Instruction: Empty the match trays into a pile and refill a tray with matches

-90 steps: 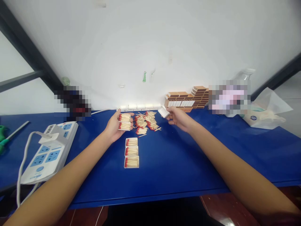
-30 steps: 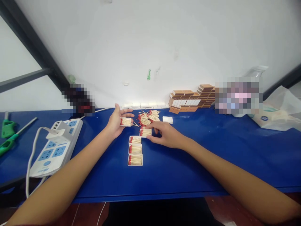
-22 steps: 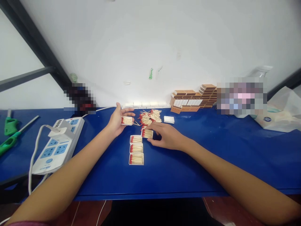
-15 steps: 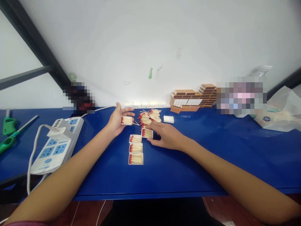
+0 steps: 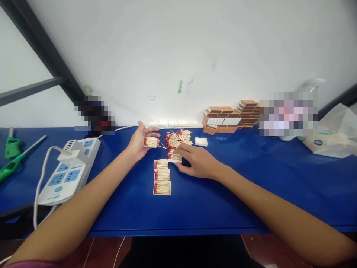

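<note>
On the palm side of my left hand (image 5: 138, 143) rests a white tray of red-tipped matches (image 5: 150, 142); the thumb points up and the fingers are spread behind it. My right hand (image 5: 196, 160) is curled over another filled tray (image 5: 174, 158), its fingertips at the matches there. Just behind lies a loose pile of matches (image 5: 179, 138). Three filled trays stand in a column nearer me, the back one (image 5: 161, 164) close to the right hand's tray, the front one (image 5: 162, 188) nearest the table edge. A white box (image 5: 201, 142) sits right of the pile.
Stacked brown matchboxes (image 5: 248, 113) stand against the wall, beside a row of white boxes (image 5: 174, 123). A power strip (image 5: 67, 175) with a white cable and green lighters (image 5: 12, 149) are on the left. A plastic bag (image 5: 331, 134) lies at the right on the blue table (image 5: 223, 208).
The fingers of my right hand have shifted slightly over the tray, covering more of its back part. My left hand keeps its tray in the same place.
</note>
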`<move>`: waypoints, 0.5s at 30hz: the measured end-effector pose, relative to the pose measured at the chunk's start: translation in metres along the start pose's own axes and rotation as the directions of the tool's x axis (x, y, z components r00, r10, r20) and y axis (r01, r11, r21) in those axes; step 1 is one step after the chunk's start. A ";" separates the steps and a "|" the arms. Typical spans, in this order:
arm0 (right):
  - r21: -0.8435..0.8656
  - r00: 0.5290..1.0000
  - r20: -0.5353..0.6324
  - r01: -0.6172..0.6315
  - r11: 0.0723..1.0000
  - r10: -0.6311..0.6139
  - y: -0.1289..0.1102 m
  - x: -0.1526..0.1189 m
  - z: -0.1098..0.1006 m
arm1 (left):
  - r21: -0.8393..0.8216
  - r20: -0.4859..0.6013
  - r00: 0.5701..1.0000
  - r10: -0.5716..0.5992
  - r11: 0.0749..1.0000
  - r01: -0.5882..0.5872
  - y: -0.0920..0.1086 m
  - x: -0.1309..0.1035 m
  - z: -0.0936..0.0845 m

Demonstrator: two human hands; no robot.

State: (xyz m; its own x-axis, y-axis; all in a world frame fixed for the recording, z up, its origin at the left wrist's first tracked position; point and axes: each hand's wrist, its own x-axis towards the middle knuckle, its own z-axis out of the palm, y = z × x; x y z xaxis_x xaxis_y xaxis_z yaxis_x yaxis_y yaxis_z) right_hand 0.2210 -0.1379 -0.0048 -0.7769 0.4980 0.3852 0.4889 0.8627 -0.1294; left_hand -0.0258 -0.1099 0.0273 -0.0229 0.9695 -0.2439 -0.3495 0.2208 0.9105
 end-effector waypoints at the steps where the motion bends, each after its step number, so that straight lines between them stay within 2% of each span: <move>1: 0.001 1.000 0.004 0.001 1.000 -0.001 0.000 0.000 0.000 | -0.001 0.000 1.000 -0.001 1.000 0.001 0.000 0.000 0.000; 10: 0.014 1.000 -0.020 0.018 1.000 -0.018 0.001 0.002 0.002 | -0.024 0.000 1.000 0.005 1.000 -0.005 0.000 -0.001 0.002; 13: -0.009 0.988 -0.142 -0.063 0.998 0.061 0.008 0.009 0.004 | -0.027 0.006 1.000 0.004 1.000 -0.004 0.000 -0.001 0.002; 15: -0.029 0.953 -0.252 -0.182 0.983 0.169 0.014 0.015 0.005 | -0.027 0.012 1.000 0.004 1.000 -0.003 0.000 0.000 0.001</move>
State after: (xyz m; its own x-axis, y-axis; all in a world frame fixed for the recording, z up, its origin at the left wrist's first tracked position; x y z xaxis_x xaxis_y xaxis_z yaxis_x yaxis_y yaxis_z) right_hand 0.2144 -0.1184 -0.0055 -0.5578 0.5980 0.5756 0.6333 0.7549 -0.1706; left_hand -0.0249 -0.1102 0.0281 -0.0127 0.9716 -0.2364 -0.3745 0.2146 0.9021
